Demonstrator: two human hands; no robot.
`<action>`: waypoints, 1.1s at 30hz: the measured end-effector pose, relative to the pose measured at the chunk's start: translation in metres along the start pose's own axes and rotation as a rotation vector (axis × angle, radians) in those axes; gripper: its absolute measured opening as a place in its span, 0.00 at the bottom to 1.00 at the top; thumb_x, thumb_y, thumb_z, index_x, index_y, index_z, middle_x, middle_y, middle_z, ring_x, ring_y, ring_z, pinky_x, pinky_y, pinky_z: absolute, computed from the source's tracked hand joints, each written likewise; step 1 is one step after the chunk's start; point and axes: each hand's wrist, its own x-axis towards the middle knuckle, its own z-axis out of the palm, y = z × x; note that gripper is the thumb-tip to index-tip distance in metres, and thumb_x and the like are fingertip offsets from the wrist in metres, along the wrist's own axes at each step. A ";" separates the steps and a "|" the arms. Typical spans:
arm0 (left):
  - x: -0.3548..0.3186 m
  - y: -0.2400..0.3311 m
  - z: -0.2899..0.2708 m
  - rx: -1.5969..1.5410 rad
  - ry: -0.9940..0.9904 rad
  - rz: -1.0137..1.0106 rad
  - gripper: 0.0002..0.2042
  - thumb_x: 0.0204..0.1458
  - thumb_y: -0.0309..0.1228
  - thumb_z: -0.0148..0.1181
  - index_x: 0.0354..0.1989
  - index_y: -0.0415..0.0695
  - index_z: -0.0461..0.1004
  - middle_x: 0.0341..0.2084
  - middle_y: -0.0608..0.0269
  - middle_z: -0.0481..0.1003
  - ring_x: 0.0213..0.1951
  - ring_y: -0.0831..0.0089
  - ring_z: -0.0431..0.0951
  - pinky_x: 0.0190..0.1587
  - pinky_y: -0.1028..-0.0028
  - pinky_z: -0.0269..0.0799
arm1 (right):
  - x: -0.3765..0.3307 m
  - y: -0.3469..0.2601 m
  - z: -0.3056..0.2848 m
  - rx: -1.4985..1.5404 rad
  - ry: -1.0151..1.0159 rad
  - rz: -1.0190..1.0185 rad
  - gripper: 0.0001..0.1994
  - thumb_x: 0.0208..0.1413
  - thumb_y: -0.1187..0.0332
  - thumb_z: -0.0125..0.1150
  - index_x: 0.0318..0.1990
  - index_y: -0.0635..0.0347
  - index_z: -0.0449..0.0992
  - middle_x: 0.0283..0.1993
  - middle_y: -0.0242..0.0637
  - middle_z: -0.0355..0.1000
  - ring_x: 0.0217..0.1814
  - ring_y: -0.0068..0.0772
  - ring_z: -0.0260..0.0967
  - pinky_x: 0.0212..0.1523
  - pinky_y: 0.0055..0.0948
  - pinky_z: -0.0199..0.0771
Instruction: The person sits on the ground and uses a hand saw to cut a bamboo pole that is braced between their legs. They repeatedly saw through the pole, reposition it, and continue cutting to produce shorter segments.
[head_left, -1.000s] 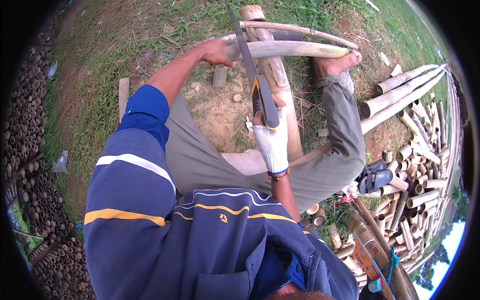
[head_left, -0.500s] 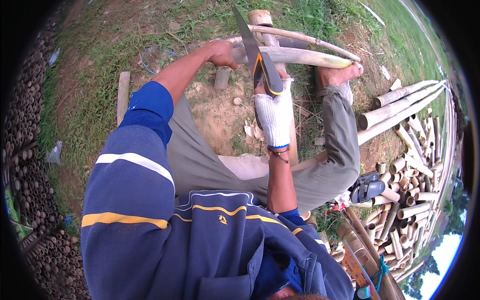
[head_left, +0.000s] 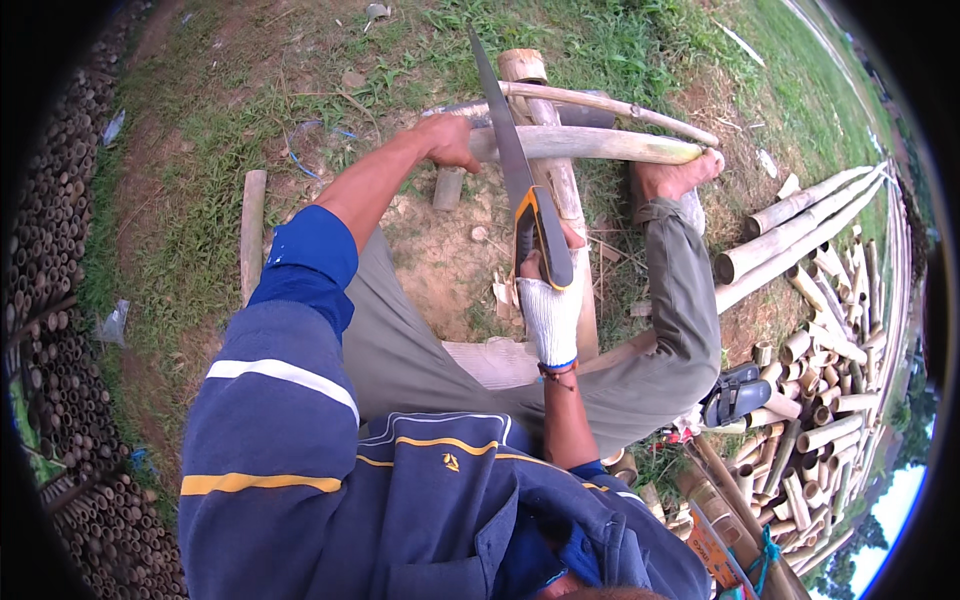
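Outdoors, over grass (head_left: 190, 215) near piled bamboo (head_left: 830, 433), left grip (head_left: 445, 141) clasps a pole (head_left: 605, 144), right grip (head_left: 550, 305) a saw (head_left: 517, 168).

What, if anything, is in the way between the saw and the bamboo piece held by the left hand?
Nothing visible: the saw in the gloved right hand lies directly across the bamboo piece. The left hand is beside the blade, not between. Whether the teeth touch, I can't tell.

Left hand (head_left: 449, 140) hides (probably grips) one end of the pole (head_left: 605, 144).
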 end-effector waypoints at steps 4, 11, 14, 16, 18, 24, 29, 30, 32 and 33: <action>-0.003 0.008 -0.007 0.012 -0.078 -0.068 0.34 0.40 0.55 0.77 0.43 0.32 0.86 0.42 0.40 0.85 0.46 0.49 0.87 0.52 0.58 0.82 | 0.013 0.006 0.016 0.210 -0.051 0.213 0.25 0.60 0.82 0.59 0.66 0.63 0.67 0.52 0.39 0.71 0.50 0.27 0.69 0.54 0.27 0.73; 0.002 0.010 -0.007 0.059 -0.120 -0.063 0.37 0.36 0.56 0.74 0.51 0.39 0.84 0.44 0.39 0.84 0.48 0.47 0.85 0.54 0.58 0.80 | -0.018 0.038 0.002 0.084 -0.065 0.170 0.28 0.60 0.78 0.64 0.67 0.66 0.62 0.52 0.39 0.74 0.46 0.25 0.73 0.50 0.27 0.77; 0.001 0.002 -0.005 0.065 -0.087 -0.061 0.36 0.36 0.59 0.74 0.43 0.36 0.86 0.45 0.41 0.85 0.48 0.47 0.85 0.56 0.57 0.80 | -0.022 0.028 -0.001 0.043 -0.094 0.216 0.25 0.62 0.75 0.64 0.65 0.68 0.62 0.52 0.40 0.78 0.49 0.27 0.76 0.53 0.27 0.77; 0.004 -0.005 0.001 0.092 -0.043 -0.015 0.38 0.36 0.60 0.74 0.49 0.39 0.85 0.48 0.42 0.84 0.51 0.49 0.85 0.58 0.58 0.80 | -0.026 0.032 0.000 0.055 -0.081 0.190 0.24 0.64 0.74 0.63 0.63 0.69 0.61 0.53 0.41 0.81 0.52 0.28 0.79 0.55 0.28 0.78; 0.006 0.002 0.001 0.103 -0.064 -0.015 0.40 0.36 0.60 0.74 0.53 0.39 0.83 0.51 0.42 0.83 0.53 0.49 0.84 0.59 0.58 0.79 | -0.031 0.048 0.001 0.140 -0.080 0.178 0.23 0.64 0.73 0.63 0.62 0.69 0.62 0.54 0.43 0.83 0.54 0.30 0.80 0.57 0.29 0.78; 0.000 -0.001 -0.004 0.079 -0.094 -0.012 0.42 0.36 0.61 0.74 0.57 0.42 0.81 0.53 0.43 0.83 0.56 0.49 0.83 0.60 0.58 0.78 | -0.036 0.065 0.009 0.068 -0.082 0.148 0.25 0.63 0.69 0.64 0.63 0.69 0.63 0.54 0.41 0.82 0.54 0.35 0.80 0.58 0.31 0.78; 0.002 -0.007 -0.005 0.127 -0.089 -0.034 0.48 0.34 0.63 0.75 0.63 0.43 0.78 0.53 0.43 0.83 0.56 0.50 0.83 0.60 0.58 0.78 | -0.029 0.058 -0.007 -0.050 -0.310 0.197 0.27 0.61 0.60 0.70 0.63 0.61 0.70 0.54 0.46 0.78 0.53 0.43 0.79 0.57 0.37 0.78; 0.001 -0.014 -0.004 0.120 -0.078 -0.030 0.50 0.34 0.64 0.76 0.65 0.43 0.76 0.53 0.43 0.83 0.56 0.51 0.83 0.60 0.57 0.78 | -0.023 0.056 -0.012 -0.081 -0.398 0.208 0.27 0.60 0.56 0.72 0.63 0.59 0.72 0.54 0.48 0.77 0.54 0.45 0.78 0.57 0.39 0.77; 0.012 0.016 -0.005 0.041 -0.147 0.033 0.56 0.32 0.66 0.77 0.69 0.41 0.71 0.55 0.42 0.81 0.58 0.50 0.82 0.62 0.58 0.77 | -0.012 0.038 -0.048 -0.286 -0.490 0.197 0.29 0.58 0.50 0.73 0.61 0.58 0.74 0.54 0.51 0.74 0.56 0.51 0.75 0.58 0.43 0.75; 0.024 0.036 -0.003 0.002 -0.189 0.079 0.59 0.31 0.67 0.78 0.72 0.41 0.68 0.57 0.41 0.81 0.59 0.49 0.81 0.63 0.58 0.76 | -0.012 0.034 -0.069 -0.395 -0.528 0.204 0.30 0.57 0.47 0.73 0.60 0.57 0.76 0.54 0.52 0.73 0.57 0.53 0.73 0.58 0.45 0.74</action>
